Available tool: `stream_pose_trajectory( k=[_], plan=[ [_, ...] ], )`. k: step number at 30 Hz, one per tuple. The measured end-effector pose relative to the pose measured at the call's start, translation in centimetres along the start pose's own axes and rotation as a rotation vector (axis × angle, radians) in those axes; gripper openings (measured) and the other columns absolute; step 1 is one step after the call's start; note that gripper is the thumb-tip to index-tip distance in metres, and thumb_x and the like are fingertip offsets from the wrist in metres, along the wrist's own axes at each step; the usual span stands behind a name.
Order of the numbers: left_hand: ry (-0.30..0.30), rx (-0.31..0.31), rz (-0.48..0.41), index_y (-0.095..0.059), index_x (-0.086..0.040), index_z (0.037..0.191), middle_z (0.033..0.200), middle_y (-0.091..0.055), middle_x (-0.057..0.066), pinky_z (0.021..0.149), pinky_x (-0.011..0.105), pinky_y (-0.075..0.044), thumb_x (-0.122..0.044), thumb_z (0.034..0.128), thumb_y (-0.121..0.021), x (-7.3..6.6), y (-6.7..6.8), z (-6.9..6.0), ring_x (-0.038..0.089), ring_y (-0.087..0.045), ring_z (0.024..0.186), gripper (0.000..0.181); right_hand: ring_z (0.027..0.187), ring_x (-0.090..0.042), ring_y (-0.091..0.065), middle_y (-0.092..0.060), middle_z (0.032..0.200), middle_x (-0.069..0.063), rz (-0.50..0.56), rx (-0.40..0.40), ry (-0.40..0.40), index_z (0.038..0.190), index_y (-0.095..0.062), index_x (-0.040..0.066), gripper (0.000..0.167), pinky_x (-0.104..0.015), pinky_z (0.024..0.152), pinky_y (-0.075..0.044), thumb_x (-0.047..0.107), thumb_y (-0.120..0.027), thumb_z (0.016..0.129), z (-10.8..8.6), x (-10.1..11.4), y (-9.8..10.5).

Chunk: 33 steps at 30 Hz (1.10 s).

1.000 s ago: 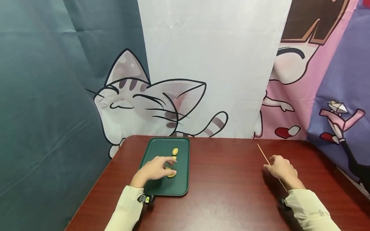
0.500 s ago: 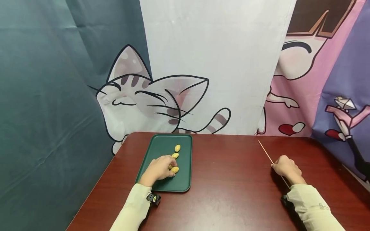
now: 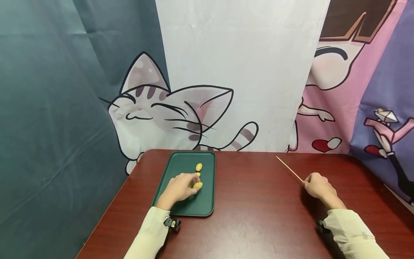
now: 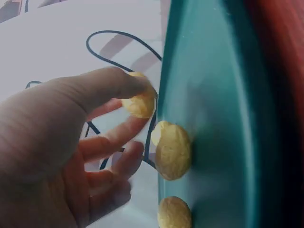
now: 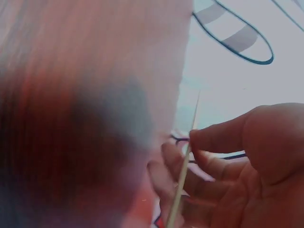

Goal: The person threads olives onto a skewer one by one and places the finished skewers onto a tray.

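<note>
My left hand [image 3: 182,187] is over the green tray [image 3: 207,201] and pinches a small yellow oval fruit [image 3: 197,185] between thumb and fingers. In the left wrist view the pinched fruit [image 4: 140,104] is clear of the tray, its upper part covered by the thumb. Farther up the tray lie more such fruits [image 3: 198,167], one partly behind my fingers. On the right, my right hand [image 3: 318,185] pinches a thin wooden skewer [image 3: 289,168] above the table. Its pointed tip is toward the far side and slightly left; the right wrist view shows the skewer [image 5: 183,175] crossing the fingers.
The tray lies on the left half of a red-brown wooden table [image 3: 252,201], close to its far edge. Behind the table hangs a printed cloth backdrop [image 3: 258,72] with a cartoon cat. Bare tabletop separates the tray from my right hand.
My left fingers have closed on a yellow fruit and raised it a little. The skewer's tip has swung to the left, with the right hand still pinching it.
</note>
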<state>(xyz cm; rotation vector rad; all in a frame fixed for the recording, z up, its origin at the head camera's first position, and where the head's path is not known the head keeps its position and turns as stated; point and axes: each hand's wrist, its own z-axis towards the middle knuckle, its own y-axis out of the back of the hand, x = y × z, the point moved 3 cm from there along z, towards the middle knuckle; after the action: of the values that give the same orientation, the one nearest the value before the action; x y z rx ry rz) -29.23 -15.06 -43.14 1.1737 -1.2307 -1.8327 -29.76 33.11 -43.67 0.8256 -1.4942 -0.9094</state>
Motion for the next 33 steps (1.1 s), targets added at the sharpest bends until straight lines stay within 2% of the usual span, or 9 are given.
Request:
stream_pose_trajectory(
  k=[2,5,9,12,17,25,29,31,33],
  plan=[
    [-0.017,-0.025,-0.068,-0.068,-0.024,0.099,0.095,-0.066,-0.009,0.064,0.032,-0.049,-0.022,0.0862,-0.077,-0.2,0.2,0.1,0.011,-0.061,0.080,0.016,0.076,-0.032,-0.057,-0.062,0.079,-0.010,0.013,-0.037,0.059,0.084,-0.067,0.007,0.014,-0.049,0.058,-0.045,0.017,-0.059,0.091,-0.5,0.7,0.2],
    [-0.056,-0.062,-0.221,-0.068,-0.016,0.104,0.099,-0.067,-0.002,0.068,0.028,-0.053,-0.013,0.0869,-0.075,-0.5,0.5,0.5,0.013,-0.064,0.082,0.019,0.073,-0.028,-0.055,-0.061,0.077,-0.006,0.031,-0.085,0.123,0.088,-0.067,0.004,0.012,-0.041,0.055,-0.042,0.015,-0.062,0.091,-1.2,1.7,0.7],
    [-0.070,-0.087,-0.454,-0.066,-0.009,0.107,0.101,-0.067,0.006,0.059,0.025,-0.056,-0.004,0.0866,-0.073,-1.3,0.8,1.2,0.016,-0.065,0.074,0.023,0.070,-0.021,-0.054,-0.063,0.076,-0.003,0.048,-0.134,0.207,0.088,-0.067,0.005,0.009,-0.035,0.055,-0.040,0.014,-0.068,0.089,-2.3,2.9,1.5],
    [-0.052,-0.105,-0.570,-0.064,-0.009,0.108,0.102,-0.067,0.007,0.051,0.026,-0.056,-0.002,0.0860,-0.074,-1.9,1.1,1.4,0.016,-0.066,0.074,0.025,0.068,-0.017,-0.057,-0.067,0.076,-0.002,0.062,-0.173,0.289,0.085,-0.068,0.007,0.006,-0.034,0.059,-0.042,0.010,-0.072,0.086,-3.1,3.8,2.2],
    [-0.056,-0.115,-0.644,-0.067,-0.010,0.103,0.098,-0.068,0.008,0.053,0.028,-0.057,-0.002,0.0848,-0.076,-2.9,1.4,1.7,0.017,-0.068,0.080,0.022,0.065,-0.011,-0.060,-0.067,0.073,0.001,0.087,-0.186,0.388,0.081,-0.069,0.010,0.010,-0.028,0.058,-0.044,0.006,-0.078,0.081,-4.1,4.9,3.0],
    [-0.114,-0.097,-0.725,-0.067,-0.005,0.105,0.099,-0.071,0.011,0.056,0.028,-0.056,-0.001,0.0842,-0.077,-4.6,1.1,2.4,0.025,-0.069,0.084,0.023,0.060,-0.008,-0.059,-0.065,0.073,0.002,0.177,-0.124,0.483,0.081,-0.070,0.011,0.011,-0.024,0.051,-0.043,0.005,-0.079,0.081,-5.7,6.4,3.6],
    [-0.112,-0.074,-0.760,-0.066,-0.001,0.108,0.102,-0.070,0.014,0.060,0.026,-0.057,0.001,0.0854,-0.075,-5.6,0.9,2.7,0.027,-0.068,0.087,0.025,0.057,-0.004,-0.054,-0.064,0.071,0.006,0.218,-0.098,0.536,0.081,-0.071,0.014,0.012,-0.024,0.049,-0.043,0.004,-0.079,0.081,-6.7,7.4,3.7],
    [-0.106,-0.057,-0.778,-0.065,0.001,0.109,0.102,-0.070,0.015,0.063,0.030,-0.058,0.002,0.0866,-0.073,-6.4,1.2,2.6,0.025,-0.068,0.086,0.024,0.056,-0.003,-0.052,-0.062,0.068,0.009,0.244,-0.095,0.575,0.080,-0.071,0.016,0.015,-0.023,0.047,-0.042,0.003,-0.079,0.080,-7.3,8.0,3.7],
    [-0.111,-0.043,-0.807,-0.065,0.003,0.109,0.101,-0.070,0.016,0.065,0.039,-0.060,0.002,0.0882,-0.071,-7.2,1.6,2.5,0.020,-0.067,0.083,0.022,0.054,-0.002,-0.050,-0.060,0.065,0.012,0.268,-0.099,0.618,0.080,-0.070,0.018,0.018,-0.023,0.046,-0.040,0.002,-0.080,0.079,-7.7,8.5,3.8]
  ],
)
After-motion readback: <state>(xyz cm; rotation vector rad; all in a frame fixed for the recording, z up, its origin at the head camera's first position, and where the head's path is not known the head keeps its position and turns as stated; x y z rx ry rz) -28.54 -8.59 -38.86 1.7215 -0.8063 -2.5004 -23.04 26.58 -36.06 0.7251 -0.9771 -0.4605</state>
